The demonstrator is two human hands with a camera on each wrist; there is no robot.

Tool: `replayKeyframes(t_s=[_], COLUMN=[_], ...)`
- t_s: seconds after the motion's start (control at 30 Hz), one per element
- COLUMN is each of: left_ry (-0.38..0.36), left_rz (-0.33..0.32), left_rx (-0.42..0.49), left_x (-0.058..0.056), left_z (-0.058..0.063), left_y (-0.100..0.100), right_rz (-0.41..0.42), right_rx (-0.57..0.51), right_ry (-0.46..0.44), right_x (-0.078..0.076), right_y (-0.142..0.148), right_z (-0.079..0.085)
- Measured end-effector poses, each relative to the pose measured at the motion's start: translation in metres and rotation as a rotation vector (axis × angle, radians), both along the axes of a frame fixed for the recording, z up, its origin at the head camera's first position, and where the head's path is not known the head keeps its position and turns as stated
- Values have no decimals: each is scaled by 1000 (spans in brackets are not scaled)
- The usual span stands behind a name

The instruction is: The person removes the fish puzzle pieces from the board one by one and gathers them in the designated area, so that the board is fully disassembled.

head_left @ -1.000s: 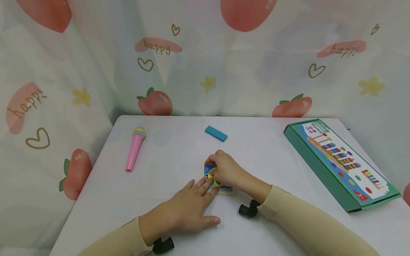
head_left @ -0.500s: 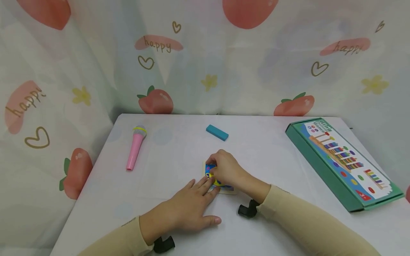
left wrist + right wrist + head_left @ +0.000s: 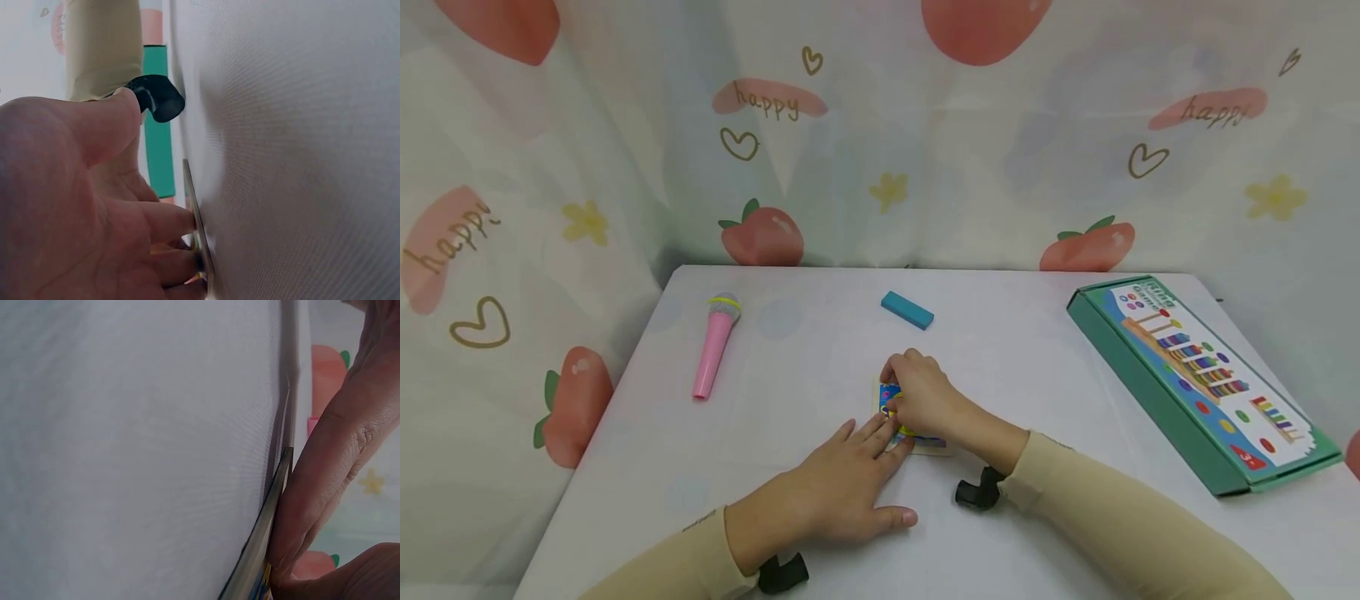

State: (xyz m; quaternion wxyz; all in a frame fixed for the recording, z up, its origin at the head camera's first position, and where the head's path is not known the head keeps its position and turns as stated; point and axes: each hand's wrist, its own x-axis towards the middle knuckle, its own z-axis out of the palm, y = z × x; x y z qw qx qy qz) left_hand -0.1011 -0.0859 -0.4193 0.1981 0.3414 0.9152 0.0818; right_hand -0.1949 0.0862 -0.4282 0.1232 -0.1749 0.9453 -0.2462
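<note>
A small flat puzzle board (image 3: 932, 452) with a cream border and a blue and yellow picture lies on the table in the head view. My left hand (image 3: 842, 487) is spread palm down, its fingertips pressing on the board's near left part and its thumb held out to the side. Over the board, my right hand (image 3: 928, 400) has curled fingers and pinches at a puzzle piece, which the hand mostly covers. From the side, the left wrist view shows the thin board edge (image 3: 193, 187) under my left fingertips. The right wrist view also shows the board's edge (image 3: 255, 547) close up.
A blue block (image 3: 907, 310) lies beyond the hands. To the left is a pink toy microphone (image 3: 716, 346). A green box (image 3: 1202, 392) with printed pictures stands at the right. Black wrist mounts (image 3: 782, 575) hang at both sleeves. A patterned curtain (image 3: 925, 167) rises behind the white table.
Little differs. The right hand shifts very slightly over the board, and the left hand stays pressed in place. The whole view moves a touch.
</note>
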Motion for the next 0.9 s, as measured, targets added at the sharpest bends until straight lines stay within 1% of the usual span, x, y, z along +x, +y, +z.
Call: replayKeyframes(t_s=[0.33,0.63,0.9], left_ry=[-19,-21,-40], left_rz=[12,7,39], left_rx=[-13,-7,-1], left_x=[-1,-1,2], left_z=[-1,2,1], left_y=[1,1,4], right_rz=[10,11,6], right_rx=[18,9,-2], right_ry=[-12,-19,5], right_x=[-2,-1,2], right_y=[1,2,2], right_z=[0,2,1])
